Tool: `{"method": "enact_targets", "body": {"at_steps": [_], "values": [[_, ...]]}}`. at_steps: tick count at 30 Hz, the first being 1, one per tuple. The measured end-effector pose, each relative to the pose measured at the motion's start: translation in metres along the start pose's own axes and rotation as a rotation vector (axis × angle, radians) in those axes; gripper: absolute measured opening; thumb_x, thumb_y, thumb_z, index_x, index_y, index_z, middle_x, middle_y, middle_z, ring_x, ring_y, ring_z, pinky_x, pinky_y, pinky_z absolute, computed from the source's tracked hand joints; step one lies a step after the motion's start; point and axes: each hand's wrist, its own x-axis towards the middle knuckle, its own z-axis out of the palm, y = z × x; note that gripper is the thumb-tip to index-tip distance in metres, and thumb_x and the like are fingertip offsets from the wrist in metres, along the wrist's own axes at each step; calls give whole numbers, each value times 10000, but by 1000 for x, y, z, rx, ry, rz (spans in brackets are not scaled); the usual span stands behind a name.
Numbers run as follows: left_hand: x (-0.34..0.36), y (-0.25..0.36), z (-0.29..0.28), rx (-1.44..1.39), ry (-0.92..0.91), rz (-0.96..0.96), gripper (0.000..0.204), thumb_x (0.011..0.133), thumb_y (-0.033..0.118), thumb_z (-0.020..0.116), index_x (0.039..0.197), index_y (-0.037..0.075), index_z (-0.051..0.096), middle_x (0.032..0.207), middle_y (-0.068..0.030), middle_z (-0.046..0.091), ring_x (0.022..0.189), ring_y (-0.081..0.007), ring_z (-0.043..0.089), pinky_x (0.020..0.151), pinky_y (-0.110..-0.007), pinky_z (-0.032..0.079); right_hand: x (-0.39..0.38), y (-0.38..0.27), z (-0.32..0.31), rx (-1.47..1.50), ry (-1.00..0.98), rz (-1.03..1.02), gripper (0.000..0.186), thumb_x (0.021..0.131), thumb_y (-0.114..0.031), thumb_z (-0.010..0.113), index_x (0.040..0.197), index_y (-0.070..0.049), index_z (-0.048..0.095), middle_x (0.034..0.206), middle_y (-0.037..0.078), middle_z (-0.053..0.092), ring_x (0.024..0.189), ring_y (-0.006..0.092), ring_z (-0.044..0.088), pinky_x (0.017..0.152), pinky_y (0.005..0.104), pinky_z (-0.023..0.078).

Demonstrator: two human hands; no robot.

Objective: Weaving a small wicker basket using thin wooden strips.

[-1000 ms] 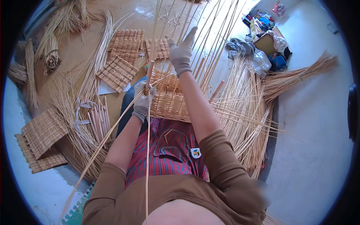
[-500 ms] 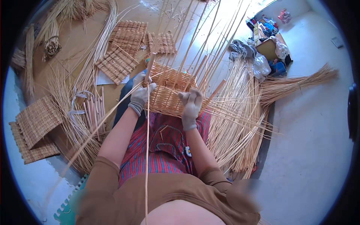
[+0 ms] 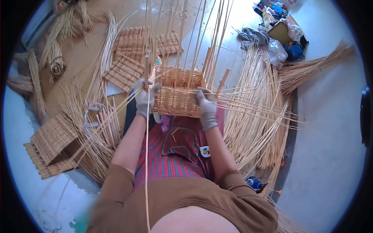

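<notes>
A half-woven wicker basket (image 3: 178, 101) rests on my lap, with tall upright stakes rising from its rim. My left hand (image 3: 144, 98), in a grey glove, grips the basket's near left corner around an upright stake and a long thin willow rod (image 3: 147, 163) that runs down toward me. My right hand (image 3: 206, 108), also gloved, presses on the basket's near right edge, pinching a weaving rod that trails off to the right.
Flat woven wicker panels (image 3: 126, 66) lie on the floor ahead, and more woven panels (image 3: 52, 138) lie at the left. A big heap of loose willow rods (image 3: 258, 112) spreads on the right. A cardboard box with bags (image 3: 281, 33) sits at the far right.
My right hand came down from high among the upright stakes to the basket's near right edge. My left hand stayed at the left corner.
</notes>
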Motion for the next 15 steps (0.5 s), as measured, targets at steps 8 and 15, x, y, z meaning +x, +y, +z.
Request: {"method": "enact_targets", "body": {"at_steps": [8,15], "values": [[-21,80,18,379,-418,107,224,1041,214,650,1213,71,673,1105,-196,741,996,-353,725,921,-430,558,3,26,-29,158,153,103,159,1043,-170,731,1169,-76,705,982,12,753,812,89,684,706,260,574],[20,69,38,505,-729,-256,404,1040,490,617,1129,106,709,957,-172,745,929,-394,718,837,-472,542,92,-47,61,-580,-80,-849,313,991,5,616,1299,-50,621,1290,154,683,1251,214,649,994,335,559]]}}
